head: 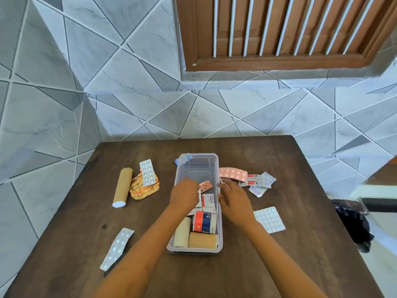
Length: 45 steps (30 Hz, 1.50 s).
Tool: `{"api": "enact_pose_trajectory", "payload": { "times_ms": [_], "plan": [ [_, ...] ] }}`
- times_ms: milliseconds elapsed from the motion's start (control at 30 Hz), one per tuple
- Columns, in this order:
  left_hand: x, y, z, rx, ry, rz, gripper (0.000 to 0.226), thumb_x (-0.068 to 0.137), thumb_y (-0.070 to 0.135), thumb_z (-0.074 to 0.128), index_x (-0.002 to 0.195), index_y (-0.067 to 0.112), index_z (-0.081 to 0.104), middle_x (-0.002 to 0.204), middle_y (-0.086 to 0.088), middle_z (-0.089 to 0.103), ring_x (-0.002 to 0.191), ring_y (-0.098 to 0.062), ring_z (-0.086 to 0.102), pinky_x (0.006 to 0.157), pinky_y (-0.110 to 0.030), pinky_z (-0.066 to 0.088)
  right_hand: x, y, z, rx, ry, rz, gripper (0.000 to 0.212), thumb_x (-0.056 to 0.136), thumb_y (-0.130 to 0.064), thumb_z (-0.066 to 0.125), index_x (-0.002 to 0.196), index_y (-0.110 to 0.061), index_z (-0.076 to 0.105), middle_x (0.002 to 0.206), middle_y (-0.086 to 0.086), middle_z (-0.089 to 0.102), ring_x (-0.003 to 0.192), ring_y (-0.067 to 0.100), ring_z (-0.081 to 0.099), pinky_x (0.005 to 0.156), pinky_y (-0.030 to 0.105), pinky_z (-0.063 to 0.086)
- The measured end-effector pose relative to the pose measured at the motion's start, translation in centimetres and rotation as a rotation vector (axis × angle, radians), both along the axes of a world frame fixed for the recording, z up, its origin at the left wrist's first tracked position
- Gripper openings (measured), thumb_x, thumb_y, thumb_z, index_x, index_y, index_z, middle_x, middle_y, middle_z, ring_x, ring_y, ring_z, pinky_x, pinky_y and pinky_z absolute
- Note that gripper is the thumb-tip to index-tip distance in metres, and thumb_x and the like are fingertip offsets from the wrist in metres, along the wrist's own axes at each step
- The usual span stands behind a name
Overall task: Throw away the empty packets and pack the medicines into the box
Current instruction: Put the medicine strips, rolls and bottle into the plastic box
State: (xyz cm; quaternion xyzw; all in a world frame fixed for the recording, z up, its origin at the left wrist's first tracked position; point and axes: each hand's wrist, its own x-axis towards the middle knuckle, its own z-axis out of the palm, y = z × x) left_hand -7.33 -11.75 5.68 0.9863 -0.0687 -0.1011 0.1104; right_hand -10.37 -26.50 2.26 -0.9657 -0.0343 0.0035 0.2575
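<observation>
A clear plastic box (196,162) stands mid-table. Inside lie two tan bandage rolls (203,239), a red-and-blue tape roll (204,221), a white sachet (208,201) and a small pink blister strip (205,185). My left hand (184,195) is inside the box, fingers down beside the pink strip; whether it grips it is hidden. My right hand (233,197) hovers over the box's right rim, fingers spread. Loose on the table: a pink blister pack (233,174), several small strips (258,182), a white tablet sheet (269,219), two silver blister strips (147,172) (117,248).
A tan bandage roll (122,188) and a crumpled gold foil packet (143,188) lie at the left of the brown wooden table (279,265). A black bin bag (352,224) sits on the floor off the table's right edge. Tiled wall runs behind.
</observation>
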Motion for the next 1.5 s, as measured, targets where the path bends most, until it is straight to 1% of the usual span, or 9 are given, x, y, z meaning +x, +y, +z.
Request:
{"api": "enact_pose_trajectory", "payload": {
  "times_ms": [67, 200, 467, 667, 800, 1000, 1167, 1300, 1500],
  "plan": [
    [1.1, -1.8, 0.6, -0.103, -0.02, -0.004, 0.023, 0.094, 0.021, 0.05, 0.111, 0.012, 0.064, 0.115, -0.008, 0.066, 0.104, -0.023, 0.063, 0.096, -0.032, 0.05, -0.2, -1.9, 0.1, 0.056, -0.029, -0.123, 0.04, 0.091, -0.02, 0.048, 0.131, -0.015, 0.047, 0.138, 0.007, 0.051, 0.125, 0.025, 0.049, 0.102, 0.035, 0.041],
    [3.7, -5.7, 0.7, -0.164, -0.068, -0.156, 0.028, 0.094, 0.016, 0.049, 0.119, 0.014, 0.061, 0.124, -0.01, 0.063, 0.112, -0.027, 0.06, 0.1, -0.033, 0.047, 0.6, -6.1, -0.7, 0.046, 0.014, -0.263, 0.041, 0.088, -0.016, 0.052, 0.128, -0.011, 0.049, 0.131, 0.01, 0.057, 0.117, 0.029, 0.055, 0.095, 0.039, 0.046],
    [10.2, -11.3, -2.9, 0.204, 0.092, -0.425, 0.061, 0.083, 0.011, 0.065, 0.138, 0.014, 0.04, 0.14, -0.011, 0.048, 0.127, -0.03, 0.048, 0.103, -0.039, 0.043, 5.9, -10.9, -2.2, -0.106, 0.226, -0.212, 0.067, 0.086, -0.025, 0.061, 0.142, -0.014, 0.027, 0.152, 0.006, 0.032, 0.139, 0.025, 0.033, 0.113, 0.038, 0.031],
    [12.0, -12.6, -4.5, 0.298, 0.112, -0.505, 0.052, 0.082, 0.012, 0.063, 0.132, 0.012, 0.046, 0.128, -0.012, 0.059, 0.117, -0.03, 0.056, 0.095, -0.04, 0.048, 8.4, -12.2, -2.7, -0.31, 0.225, -0.08, 0.049, 0.08, -0.022, 0.064, 0.126, -0.012, 0.05, 0.13, 0.009, 0.056, 0.119, 0.027, 0.052, 0.101, 0.037, 0.042],
    [11.8, -12.8, -3.7, 0.167, 0.031, -0.422, 0.04, 0.081, 0.014, 0.061, 0.12, 0.011, 0.054, 0.118, -0.011, 0.065, 0.109, -0.03, 0.061, 0.088, -0.04, 0.051, 8.0, -12.5, -2.1, -0.279, 0.198, -0.125, 0.048, 0.08, -0.029, 0.065, 0.124, -0.015, 0.052, 0.125, 0.007, 0.059, 0.111, 0.024, 0.056, 0.093, 0.035, 0.048],
    [10.7, -7.1, 2.0, -0.386, -0.077, -0.065, 0.04, 0.083, 0.024, 0.066, 0.12, 0.011, 0.058, 0.123, -0.012, 0.061, 0.111, -0.028, 0.06, 0.099, -0.036, 0.049, 6.7, -10.1, 1.9, 0.035, 0.072, -0.283, 0.052, 0.08, -0.039, 0.066, 0.125, -0.016, 0.052, 0.123, 0.007, 0.062, 0.105, 0.021, 0.062, 0.089, 0.031, 0.05],
    [9.4, 0.0, 3.7, -0.445, -0.104, 0.142, 0.019, 0.084, 0.014, 0.064, 0.1, 0.006, 0.071, 0.108, -0.011, 0.07, 0.088, -0.018, 0.061, 0.075, -0.022, 0.042, 6.6, -4.0, 3.9, 0.103, 0.021, -0.195, 0.051, 0.08, -0.04, 0.065, 0.124, -0.016, 0.054, 0.124, 0.006, 0.062, 0.106, 0.022, 0.062, 0.089, 0.032, 0.05],
    [8.9, 2.1, 2.3, -0.443, -0.055, 0.227, 0.017, 0.085, 0.007, 0.06, 0.096, 0.0, 0.072, 0.108, -0.016, 0.07, 0.093, -0.023, 0.064, 0.075, -0.024, 0.045, 6.5, -1.4, 3.6, 0.107, 0.076, -0.166, 0.047, 0.08, -0.041, 0.065, 0.119, -0.016, 0.057, 0.119, 0.005, 0.064, 0.102, 0.02, 0.063, 0.084, 0.027, 0.049],
    [8.6, 2.6, 0.0, -0.428, 0.024, 0.147, 0.018, 0.085, 0.006, 0.062, 0.099, 0.003, 0.072, 0.109, -0.012, 0.071, 0.1, -0.024, 0.065, 0.087, -0.027, 0.049, 6.1, 0.5, 2.7, 0.03, 0.129, -0.142, 0.045, 0.08, -0.037, 0.066, 0.118, -0.015, 0.056, 0.117, 0.007, 0.063, 0.101, 0.021, 0.061, 0.084, 0.029, 0.049]
  ]
}}
